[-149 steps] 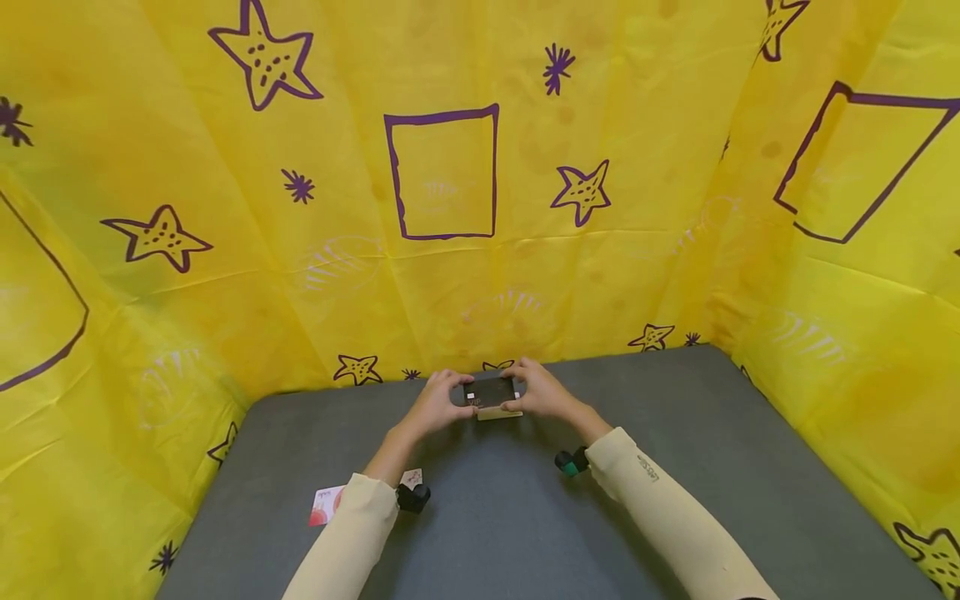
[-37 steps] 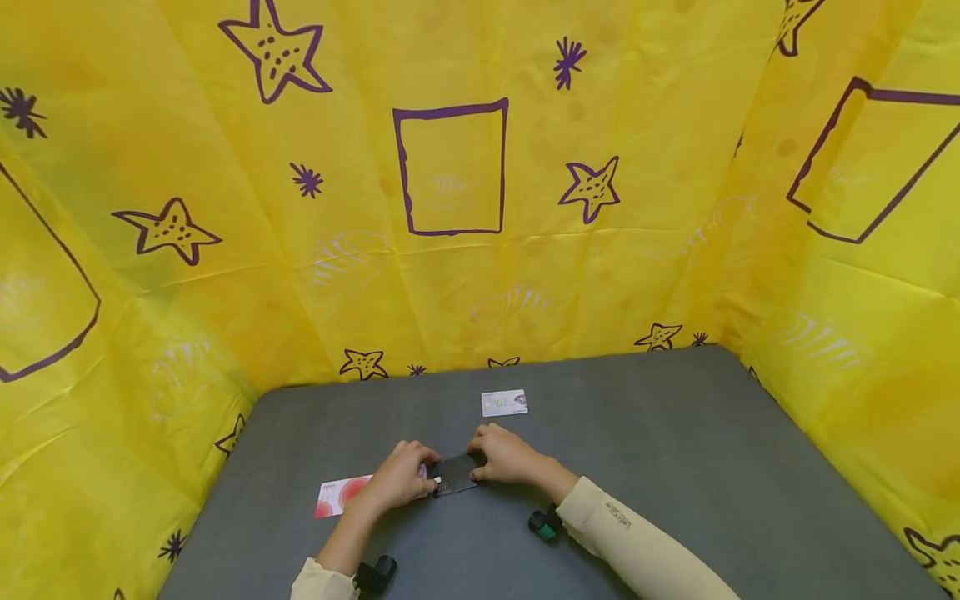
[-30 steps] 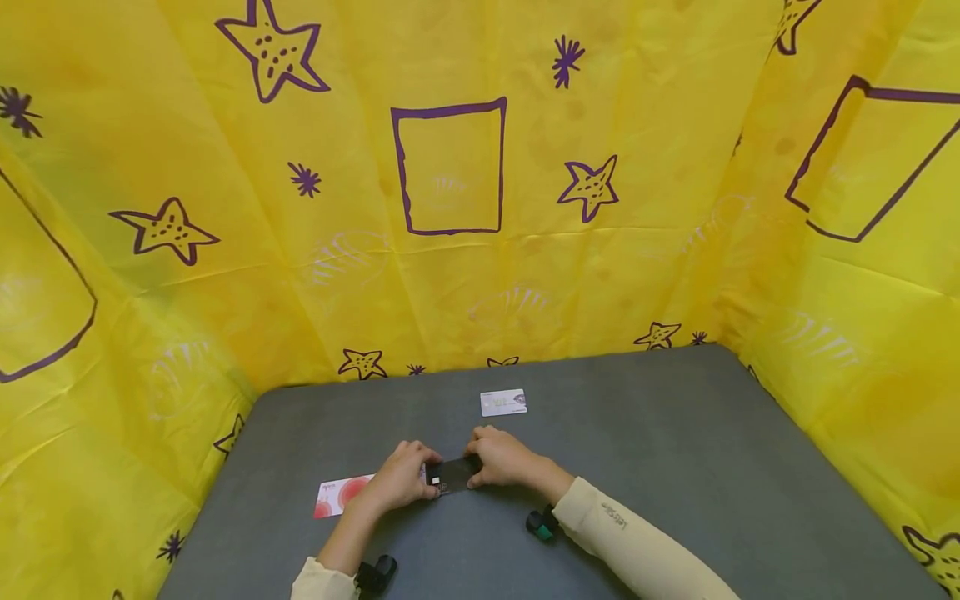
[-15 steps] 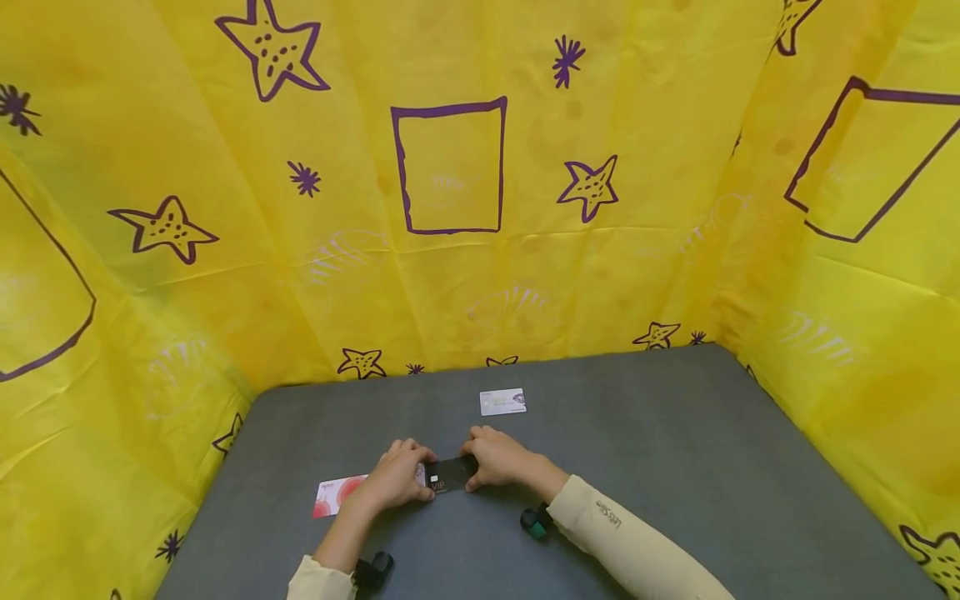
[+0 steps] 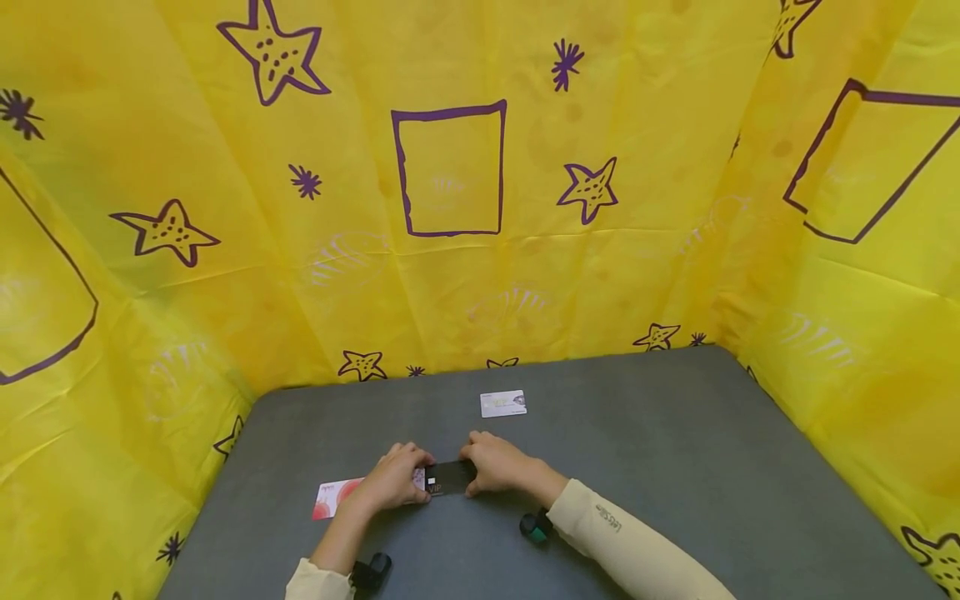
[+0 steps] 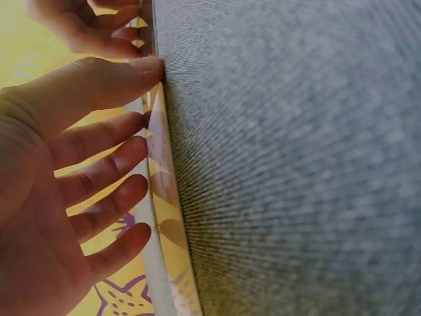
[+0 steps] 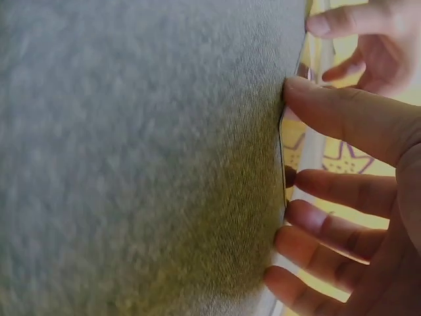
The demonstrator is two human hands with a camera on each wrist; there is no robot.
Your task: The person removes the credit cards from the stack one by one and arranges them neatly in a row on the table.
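A black card (image 5: 451, 477) with a small white square and "VIP" lettering lies low over the grey table, right of the left-hand cards. My left hand (image 5: 395, 477) holds its left end between thumb and fingers. On the right end, my right hand (image 5: 498, 463) has its thumb at the near edge and fingers at the far edge. In the right wrist view the black card's thin edge (image 7: 282, 158) shows beside the thumb. A white card with red circles (image 5: 330, 499) lies to the left, partly hidden by the left hand. A patterned card end (image 5: 419, 478) shows between that hand's fingers.
A white card (image 5: 503, 403) lies farther back on the grey table (image 5: 615, 467). Yellow cloth walls (image 5: 450, 292) with purple starfish drawings stand behind and at both sides. Black wrist cameras (image 5: 371, 572) sit on both wrists, close over the tabletop.
Five seconds ago both hands held the black card at the table's back; they have brought it nearer and left, uncovering the white card. In the last second it has shifted slightly left and straightened.
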